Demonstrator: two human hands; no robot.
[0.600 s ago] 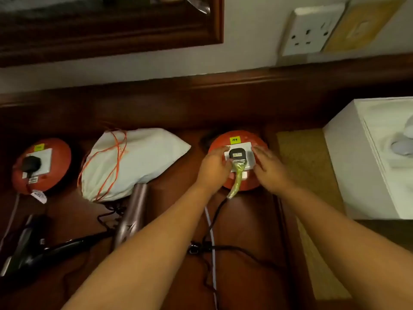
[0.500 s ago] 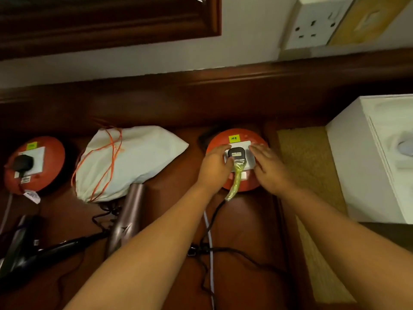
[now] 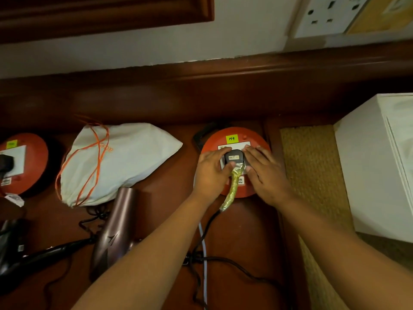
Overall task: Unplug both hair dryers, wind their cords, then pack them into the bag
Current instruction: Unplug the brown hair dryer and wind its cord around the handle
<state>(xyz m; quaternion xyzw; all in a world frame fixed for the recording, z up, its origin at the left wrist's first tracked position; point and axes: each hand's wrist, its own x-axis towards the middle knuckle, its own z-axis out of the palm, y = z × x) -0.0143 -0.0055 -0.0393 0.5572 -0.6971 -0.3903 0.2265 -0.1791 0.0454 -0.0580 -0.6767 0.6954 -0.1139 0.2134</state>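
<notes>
Plug [image 3: 233, 158]: black, seated in the white socket of the right orange cord reel [image 3: 257, 139].
Left hand [image 3: 211, 173]: thumb and fingers pinch the plug's left side.
Right hand [image 3: 266, 173]: fingers straight, pressing flat on the socket just beside the plug.
Hair dryers: brown one [image 3: 114, 231] lies below the white drawstring bag [image 3: 125, 159]; black one [image 3: 33, 258] far left.

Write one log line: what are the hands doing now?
step: unplugging | left hand: grips plug | right hand: flat beside plug on orange reel | bag: untouched

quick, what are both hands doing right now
Left hand: pinches the black plug.
Right hand: fingers straight, pressing the orange reel beside the plug.
</notes>
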